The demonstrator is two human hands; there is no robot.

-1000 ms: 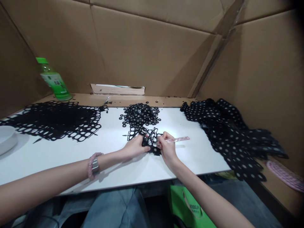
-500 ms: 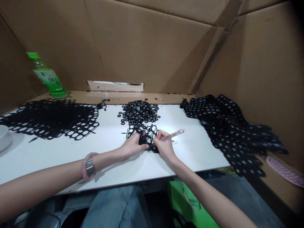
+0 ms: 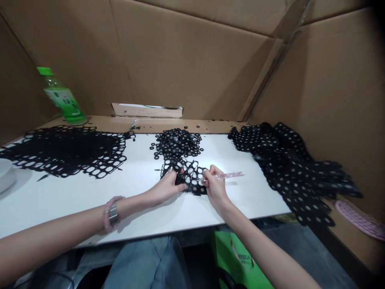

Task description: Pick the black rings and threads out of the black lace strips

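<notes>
A black perforated sheet point(image 3: 198, 189), its holes rimmed like a net, lies at the middle of the white table point(image 3: 132, 212). My left hand point(image 3: 168, 184) grips its left side, thumb on top and fingers partly hidden by it. Pinched in my right hand point(image 3: 215, 185) is a slim pinkish pen-like tool point(image 3: 233, 175) with a clear shaft; its tip, at the sheet's right part, is too small to make out. Right behind the sheet sits a heap of small black rings and discs point(image 3: 177, 142).
On the left spreads a stack of black netted sheets point(image 3: 105, 164), with a white bowl point(image 3: 6, 174) at the edge and a green drink bottle point(image 3: 66, 102) behind. Black sheets with pale dots point(image 3: 288, 168) hang over the table's right end. Cardboard walls point(image 3: 192, 60) enclose the table.
My right hand has moved a little to the right with the tool, which now lies closer to level. More of the sheet's right part shows. My left hand keeps its hold.
</notes>
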